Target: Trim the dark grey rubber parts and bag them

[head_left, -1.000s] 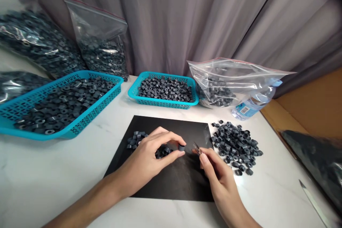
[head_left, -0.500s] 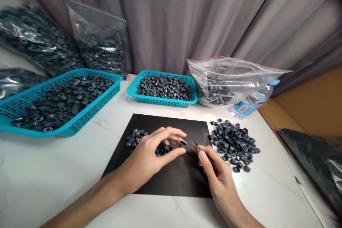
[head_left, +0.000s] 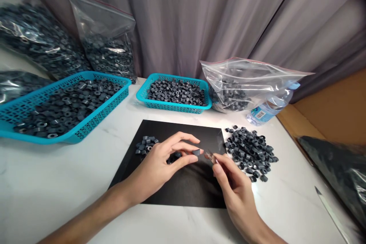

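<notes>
My left hand (head_left: 160, 162) is over the black mat (head_left: 185, 192), thumb and fingers pinched on a small dark grey plastic ring (head_left: 196, 152). Just right of it, my right hand (head_left: 236, 185) grips a small pointed metal tool (head_left: 211, 156) with thumb and forefinger; its tip points at the ring, and its exact kind is too small to tell. Several more rings (head_left: 145, 145) lie on the mat, partly hidden behind my left hand. A loose heap of similar rings (head_left: 250, 154) spreads beside the mat's right edge, close to my right hand.
Two turquoise baskets of rings stand behind, one at left (head_left: 76, 137) and one in the middle (head_left: 174, 107). Clear zip bags (head_left: 110, 51) of rings lean at back left. Another bag (head_left: 231, 93) sits by a water bottle (head_left: 265, 110). A blade-shaped strip (head_left: 328, 207) lies at right.
The ring has turned in my left fingers, so its side wall now shows, and the fingers have closed more tightly on it. My right hand stays nearly in place with the tool.
</notes>
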Tool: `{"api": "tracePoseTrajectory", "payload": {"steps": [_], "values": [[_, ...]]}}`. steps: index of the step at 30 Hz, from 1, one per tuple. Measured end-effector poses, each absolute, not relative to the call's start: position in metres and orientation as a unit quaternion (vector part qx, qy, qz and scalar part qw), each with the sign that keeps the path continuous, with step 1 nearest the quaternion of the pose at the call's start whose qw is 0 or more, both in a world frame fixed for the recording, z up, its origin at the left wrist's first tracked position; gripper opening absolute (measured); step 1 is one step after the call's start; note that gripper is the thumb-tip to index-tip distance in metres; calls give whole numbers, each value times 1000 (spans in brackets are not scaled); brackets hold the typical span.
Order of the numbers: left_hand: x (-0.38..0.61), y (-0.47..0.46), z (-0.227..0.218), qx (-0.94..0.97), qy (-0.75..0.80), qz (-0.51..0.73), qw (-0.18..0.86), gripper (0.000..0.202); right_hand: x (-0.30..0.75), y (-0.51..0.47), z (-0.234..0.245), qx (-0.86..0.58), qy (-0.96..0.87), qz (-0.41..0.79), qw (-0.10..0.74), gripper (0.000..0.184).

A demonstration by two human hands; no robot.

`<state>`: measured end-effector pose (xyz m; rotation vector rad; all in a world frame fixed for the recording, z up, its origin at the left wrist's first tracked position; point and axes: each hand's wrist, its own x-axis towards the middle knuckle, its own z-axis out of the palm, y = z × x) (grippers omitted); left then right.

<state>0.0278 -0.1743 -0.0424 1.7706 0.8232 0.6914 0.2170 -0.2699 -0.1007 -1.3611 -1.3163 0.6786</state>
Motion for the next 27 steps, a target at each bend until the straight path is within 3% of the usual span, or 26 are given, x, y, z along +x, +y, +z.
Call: {"api": "tracePoseTrajectory", "payload": {"steps": [27], "values": [[31,-179,-49,762,347,307,453,12,223,-273,-102,-539,-607,254,526,33]]}}
